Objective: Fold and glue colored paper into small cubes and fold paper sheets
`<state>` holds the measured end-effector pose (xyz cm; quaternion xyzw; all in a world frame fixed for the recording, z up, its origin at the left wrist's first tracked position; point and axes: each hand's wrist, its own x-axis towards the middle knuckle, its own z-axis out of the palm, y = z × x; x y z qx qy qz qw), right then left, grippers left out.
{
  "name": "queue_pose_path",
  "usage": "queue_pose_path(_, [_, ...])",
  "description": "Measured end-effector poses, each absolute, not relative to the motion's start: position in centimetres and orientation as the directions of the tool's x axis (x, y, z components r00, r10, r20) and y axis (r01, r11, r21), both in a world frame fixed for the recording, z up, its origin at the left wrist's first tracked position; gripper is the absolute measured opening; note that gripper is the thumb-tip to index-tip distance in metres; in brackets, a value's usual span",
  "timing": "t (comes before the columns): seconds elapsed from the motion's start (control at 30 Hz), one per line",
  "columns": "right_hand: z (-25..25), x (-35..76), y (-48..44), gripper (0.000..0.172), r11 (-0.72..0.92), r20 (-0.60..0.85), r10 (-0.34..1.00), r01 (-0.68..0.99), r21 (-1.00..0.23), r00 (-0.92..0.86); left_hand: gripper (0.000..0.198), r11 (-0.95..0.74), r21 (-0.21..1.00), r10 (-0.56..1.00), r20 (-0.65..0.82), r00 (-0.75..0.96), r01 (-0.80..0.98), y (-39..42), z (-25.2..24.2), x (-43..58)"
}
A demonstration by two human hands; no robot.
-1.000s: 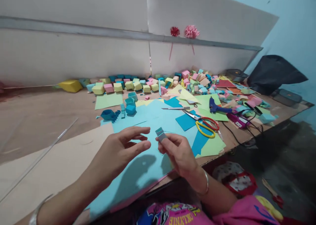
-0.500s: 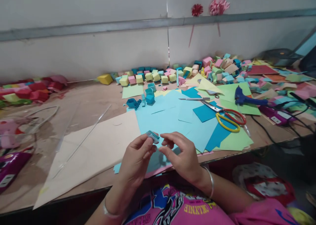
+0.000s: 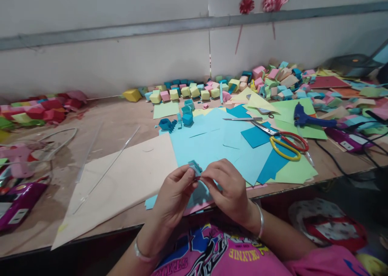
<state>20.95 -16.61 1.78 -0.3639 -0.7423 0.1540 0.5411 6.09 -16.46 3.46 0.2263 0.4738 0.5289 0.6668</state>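
A small folded piece of light blue paper (image 3: 195, 167) is pinched between the thumb and fingers of my left hand (image 3: 176, 191). My right hand (image 3: 228, 186) meets it from the right, its thumb and forefinger pressed together at the piece's edge. Both hands hover over light blue paper sheets (image 3: 209, 136) near the table's front edge. Beyond them stand small teal paper boxes (image 3: 187, 119), one with a notched strip beside it. Scissors (image 3: 283, 140) with one red and one yellow handle lie to the right, close to a slim craft knife (image 3: 242, 119).
A large beige sheet (image 3: 127, 175) with a clear glue stick (image 3: 106, 170) covers the left front. Blue (image 3: 311, 117) and pink (image 3: 20, 156) glue guns with cords lie at either side. Several coloured paper boxes (image 3: 194, 91) line the wall, with red ones (image 3: 53, 110) at left.
My right thumb and forefinger have closed together onto the edge of the blue paper piece, where before they were apart from it. The view has shifted slightly.
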Motion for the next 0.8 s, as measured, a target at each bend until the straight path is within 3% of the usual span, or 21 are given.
queue_pose_path(0.1, [1.7, 21.0, -16.4, 0.007, 0.695, 0.696, 0.693, 0.430, -0.576, -0.187, 0.027, 0.313, 0.814, 0.931, -0.364, -0.010, -0.489, -16.5, 3.2, 6.2])
queue_pose_path(0.2, [1.9, 20.8, -16.2, 0.006, 0.678, 0.670, 0.719, 0.401, -0.616, -0.184, 0.026, 0.281, 0.843, 0.940, -0.337, -0.044, -0.459, -16.4, 3.0, 6.2])
queue_pose_path(0.4, [2.3, 21.4, -15.7, 0.008, 0.688, 0.647, 0.720, 0.384, -0.616, -0.252, 0.034, 0.298, 0.929, 0.936, -0.330, -0.124, -0.221, -16.2, 2.0, 5.1])
queue_pose_path(0.5, [2.2, 24.7, -14.5, 0.008, 0.643, 0.643, 0.737, 0.508, -0.573, -0.208, 0.039, 0.343, 0.932, 0.911, -0.360, -0.201, -0.114, -15.7, 1.1, 4.1])
queue_pose_path(0.57, [2.1, 28.5, -13.6, 0.011, 0.515, 0.634, 0.769, 0.664, -0.542, -0.079, 0.042, 0.351, 0.931, 0.900, -0.364, -0.241, -0.096, -15.4, 0.9, 3.8])
queue_pose_path(0.63, [1.9, 32.8, -12.7, 0.015, 0.326, 0.611, 0.791, 0.837, -0.439, 0.013, 0.044, 0.339, 0.930, 0.901, -0.364, -0.237, -0.140, -15.4, 1.2, 3.7])
queue_pose_path(0.7, [1.4, 36.9, -11.8, 0.022, 0.090, 0.529, 0.846, 0.961, -0.262, 0.065, 0.044, 0.326, 0.916, 0.909, -0.371, -0.188, -0.233, -15.5, 2.0, 3.9])
queue_pose_path(0.8, [0.0, 40.8, -10.2, 0.031, -0.010, 0.290, 0.957, 1.000, -0.028, 0.018, 0.041, 0.336, 0.863, 0.915, -0.394, -0.086, -0.378, -15.5, 3.1, 4.3])
